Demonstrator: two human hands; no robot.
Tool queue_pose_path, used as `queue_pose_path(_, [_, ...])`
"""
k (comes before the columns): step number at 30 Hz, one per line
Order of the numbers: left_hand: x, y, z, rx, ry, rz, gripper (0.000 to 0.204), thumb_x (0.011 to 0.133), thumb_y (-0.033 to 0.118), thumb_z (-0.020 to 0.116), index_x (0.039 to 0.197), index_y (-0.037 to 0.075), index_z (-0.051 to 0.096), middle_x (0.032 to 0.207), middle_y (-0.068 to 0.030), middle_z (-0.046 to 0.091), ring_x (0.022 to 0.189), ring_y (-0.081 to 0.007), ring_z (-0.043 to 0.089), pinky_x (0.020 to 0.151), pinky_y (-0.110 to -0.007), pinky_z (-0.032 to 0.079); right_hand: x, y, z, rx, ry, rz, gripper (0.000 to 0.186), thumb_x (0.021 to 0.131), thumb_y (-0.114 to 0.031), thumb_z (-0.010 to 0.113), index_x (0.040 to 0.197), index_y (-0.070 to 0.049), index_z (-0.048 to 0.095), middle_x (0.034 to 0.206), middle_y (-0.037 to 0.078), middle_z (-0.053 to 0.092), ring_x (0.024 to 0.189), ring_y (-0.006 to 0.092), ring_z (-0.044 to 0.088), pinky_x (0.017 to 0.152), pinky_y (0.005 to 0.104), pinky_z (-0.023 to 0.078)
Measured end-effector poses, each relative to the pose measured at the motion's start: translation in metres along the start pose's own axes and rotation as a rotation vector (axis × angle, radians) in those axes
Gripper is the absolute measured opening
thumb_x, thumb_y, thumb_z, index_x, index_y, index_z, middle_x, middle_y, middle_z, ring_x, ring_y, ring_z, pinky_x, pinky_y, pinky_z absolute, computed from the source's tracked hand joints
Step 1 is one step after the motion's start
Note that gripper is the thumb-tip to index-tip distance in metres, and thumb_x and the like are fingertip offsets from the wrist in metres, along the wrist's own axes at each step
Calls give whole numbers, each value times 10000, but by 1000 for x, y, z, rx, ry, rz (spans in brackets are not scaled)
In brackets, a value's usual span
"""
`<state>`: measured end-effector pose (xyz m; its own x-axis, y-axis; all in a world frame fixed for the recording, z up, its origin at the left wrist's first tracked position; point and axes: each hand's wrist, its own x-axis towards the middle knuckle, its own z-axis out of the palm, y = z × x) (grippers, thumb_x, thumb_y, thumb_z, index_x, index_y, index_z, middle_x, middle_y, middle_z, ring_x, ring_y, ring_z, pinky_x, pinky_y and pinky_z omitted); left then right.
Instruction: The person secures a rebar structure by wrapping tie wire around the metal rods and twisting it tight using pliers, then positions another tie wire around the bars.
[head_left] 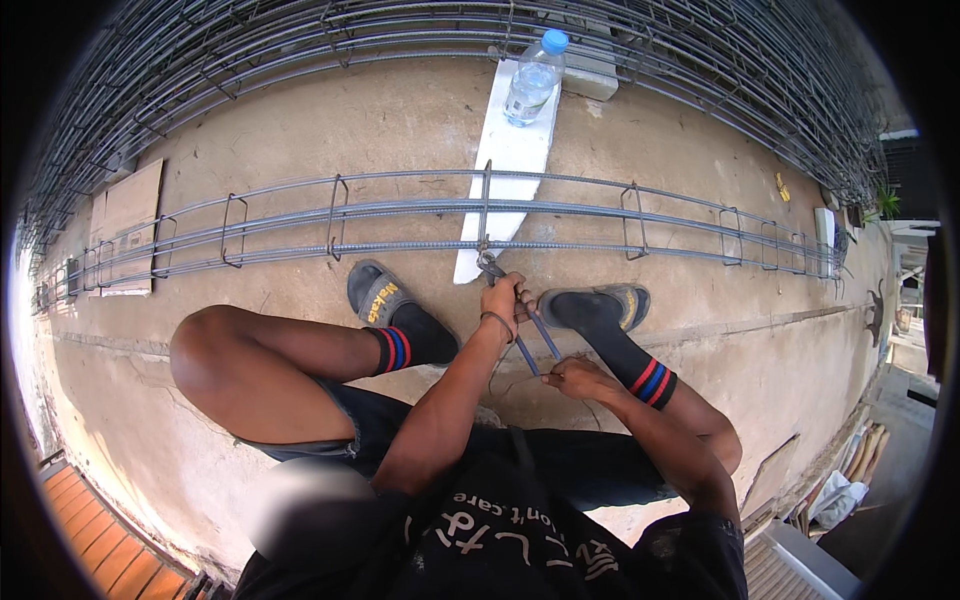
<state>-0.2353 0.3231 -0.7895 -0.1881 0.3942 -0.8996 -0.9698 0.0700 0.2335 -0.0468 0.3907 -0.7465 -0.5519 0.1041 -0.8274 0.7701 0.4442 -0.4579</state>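
A long, slim rebar cage of blue-grey steel (440, 207) lies crosswise in front of the person on the tan concrete floor (300, 125), its middle over a white flat board (515, 150). For sound work here, the cage would best be kept from rolling or sliding while the pair of dark-headed pincers with long blue handles (488, 264) bears on its near bar. The pincers should sit square to the joint, with the left hand (507, 298) guiding close behind the head and the right hand (580, 379) supplying leverage; even, moderate force seems advisable, since a hard wrench could skew the joint. The left fingers are curled firmly around the pincers just behind the head; the right fingers are closed at the handle ends, though whether on one handle or both cannot be told. The handles stand somewhat apart, and what the head bites is too small to make out. The cage shows ribbed parallel bars, curved by the lens, framed at intervals by thin, rust-brown rectangular stirrups (486, 195); the central stirrup stands directly beyond the pincers' head.
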Motion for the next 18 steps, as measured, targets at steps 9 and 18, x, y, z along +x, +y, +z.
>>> queue_pose_path(9, [7, -7, 7, -61, 115, 58, 161, 770, 120, 591, 655, 100, 479, 593, -54, 508, 500, -202, 523, 483, -359, 471, 20, -73, 52, -444, 808, 51, 988, 658, -440, 795, 1324, 127, 336, 1194, 310, 512, 1218, 469, 397, 1059, 620, 239])
queue_pose_path(18, [6, 1, 19, -39, 349, 41, 102, 764, 117, 599, 707, 57, 540, 605, -66, 513, 470, -179, 488, 415, -325, 416, 32, -85, 43, -92, 717, 153, 530, 763, -255, 722, 1137, 52, 506, 1023, 247, 602, 998, 436, 579, 861, 522, 470])
